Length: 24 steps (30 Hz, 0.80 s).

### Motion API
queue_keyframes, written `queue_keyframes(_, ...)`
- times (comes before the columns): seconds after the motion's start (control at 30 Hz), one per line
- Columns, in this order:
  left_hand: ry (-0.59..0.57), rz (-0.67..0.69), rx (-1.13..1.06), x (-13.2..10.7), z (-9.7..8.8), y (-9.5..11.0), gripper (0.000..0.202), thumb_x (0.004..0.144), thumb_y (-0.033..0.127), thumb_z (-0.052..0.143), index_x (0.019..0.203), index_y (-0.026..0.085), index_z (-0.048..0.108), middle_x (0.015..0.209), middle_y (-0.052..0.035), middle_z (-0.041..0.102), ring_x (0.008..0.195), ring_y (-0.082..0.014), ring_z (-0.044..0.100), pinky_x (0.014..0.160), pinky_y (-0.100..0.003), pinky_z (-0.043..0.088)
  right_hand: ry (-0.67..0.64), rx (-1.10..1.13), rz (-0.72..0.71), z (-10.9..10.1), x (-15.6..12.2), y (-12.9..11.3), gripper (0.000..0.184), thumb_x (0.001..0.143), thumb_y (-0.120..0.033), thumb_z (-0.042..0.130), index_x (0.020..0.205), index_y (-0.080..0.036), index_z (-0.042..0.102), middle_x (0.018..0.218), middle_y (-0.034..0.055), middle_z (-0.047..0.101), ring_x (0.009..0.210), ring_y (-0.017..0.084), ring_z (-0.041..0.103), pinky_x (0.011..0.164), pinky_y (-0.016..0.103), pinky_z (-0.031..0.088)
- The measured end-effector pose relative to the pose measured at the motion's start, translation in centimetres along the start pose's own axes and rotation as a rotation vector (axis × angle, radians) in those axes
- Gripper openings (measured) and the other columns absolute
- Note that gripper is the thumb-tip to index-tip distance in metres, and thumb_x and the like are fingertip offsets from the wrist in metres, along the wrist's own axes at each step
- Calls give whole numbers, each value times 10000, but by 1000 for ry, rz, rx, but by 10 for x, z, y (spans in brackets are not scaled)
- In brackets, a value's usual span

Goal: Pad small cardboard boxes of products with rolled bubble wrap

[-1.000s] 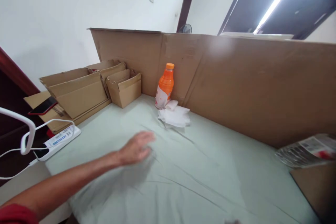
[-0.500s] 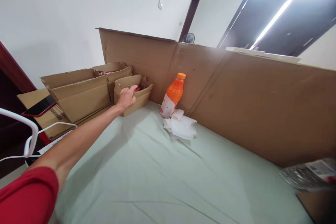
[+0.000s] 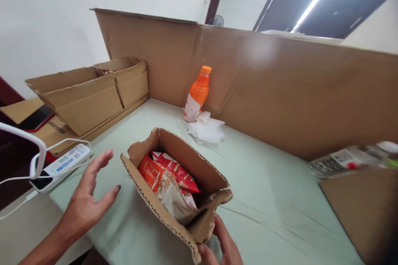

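Observation:
A small open cardboard box (image 3: pixel 186 232) is close in front of me on the pale green cloth. Inside it lie red snack packets (image 3: pixel 178 172) and a crumpled whitish wrapper (image 3: pixel 174 201). My right hand (image 3: pixel 222 246) grips the box's near right corner, thumb and fingers on either side of the cardboard; part of that hand is cut off by the lower edge. To the left of the box, my left hand (image 3: pixel 88 201) is open and holds nothing, thumb and fingers apart, not touching the cardboard.
Joined cardboard boxes (image 3: pixel 90 112) stand at the left by a phone (image 3: pixel 35 118). A white power strip (image 3: pixel 66 163) with cables lies left of my left hand. An orange bottle (image 3: pixel 197 93) and white tissue (image 3: pixel 207 129) sit before a cardboard wall (image 3: pixel 280 87). A clear bottle (image 3: pixel 342 161) lies right.
The small box has come from beside the joined boxes to the front near me. My left hand has let go of it, and my right hand has come into view gripping its corner.

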<state>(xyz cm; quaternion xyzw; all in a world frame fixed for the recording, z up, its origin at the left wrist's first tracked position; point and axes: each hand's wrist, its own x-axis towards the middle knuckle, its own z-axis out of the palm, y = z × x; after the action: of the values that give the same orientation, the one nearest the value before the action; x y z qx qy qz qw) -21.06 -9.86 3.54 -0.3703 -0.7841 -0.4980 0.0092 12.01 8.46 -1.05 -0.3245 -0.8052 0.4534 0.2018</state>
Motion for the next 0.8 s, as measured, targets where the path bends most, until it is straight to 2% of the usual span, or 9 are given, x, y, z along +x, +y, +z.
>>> queue_keyframes(0.1, -221, -133, -162, 16, 31, -19, 787, 768, 478, 711, 1460, 253, 412, 1430, -134, 558, 1302, -347, 550, 1107, -535, 438, -8, -1, -6, 9, 5, -11, 666, 928, -435, 596, 1527, -231, 388, 1400, 132, 602, 1169, 288, 648, 957, 365, 561)
queue_keyframes(0.17, -327, -200, -264, 24, 52, -22, 740, 655, 506, 776, 1305, 223, 568, 1222, -129, 690, 1164, -370, 637, 1004, -511, 531, -3, 20, -18, 15, 4, -14, 688, 940, -444, 569, 1548, -226, 331, 1430, 146, 569, 1131, 277, 663, 939, 363, 565)
queue_keyframes(0.27, -328, -311, -334, 19, 72, -21, 516, 486, 449, 844, 933, 239, 696, 859, -73, 745, 925, -379, 701, 834, -491, 608, 17, 84, -63, 17, 2, -16, 741, 935, -481, 560, 1570, -239, 265, 1507, 148, 487, 1206, 298, 623, 965, 381, 550)
queue_keyframes(0.37, -292, -395, -330, 5, 83, -22, 373, 463, 417, 845, 742, 254, 657, 735, -48, 718, 824, -360, 708, 769, -479, 617, 19, 150, -60, 9, 14, -20, 710, 939, -465, 545, 1565, -256, 283, 1556, 122, 432, 1339, 314, 520, 1049, 406, 497)
queue_keyframes(0.47, -256, -425, -341, 2, 101, -19, 496, 530, 450, 833, 930, 222, 651, 889, -77, 740, 889, -339, 708, 837, -477, 598, 18, 163, -46, -7, 43, -19, 672, 924, -379, 534, 1549, -236, 332, 1538, 117, 460, 1389, 312, 465, 1074, 427, 478)
queue_keyframes(0.57, -155, -356, -359, 13, 127, -8, 691, 608, 481, 805, 1190, 201, 559, 1154, -123, 693, 1115, -343, 650, 1015, -509, 507, -3, 136, -75, -32, 81, -9, 625, 886, -284, 515, 1501, -215, 424, 1442, 122, 565, 1294, 293, 559, 1015, 428, 523)
queue_keyframes(0.63, -144, -324, -362, 17, 144, -2, 756, 623, 512, 798, 1257, 205, 523, 1240, -137, 656, 1218, -355, 595, 1084, -524, 448, -10, 75, -90, -54, 104, 1, 519, 882, -238, 493, 1397, -218, 557, 1363, 108, 632, 1213, 274, 617, 1008, 431, 524)
queue_keyframes(0.7, -138, -353, -377, 15, 155, -3, 747, 654, 571, 771, 1261, 207, 531, 1228, -134, 663, 1235, -359, 587, 1090, -519, 446, 63, -40, -117, -81, 128, 11, 383, 896, -235, 481, 1220, -221, 683, 1275, 93, 689, 1159, 264, 647, 1019, 442, 513)
queue_keyframes(0.8, -114, -434, -389, 3, 162, -15, 677, 702, 659, 705, 1187, 200, 595, 1119, -129, 710, 1133, -353, 648, 1030, -500, 505, 251, -239, -192, -118, 174, 16, 286, 919, -268, 482, 1040, -224, 738, 1172, 86, 734, 1110, 256, 669, 1011, 452, 510)
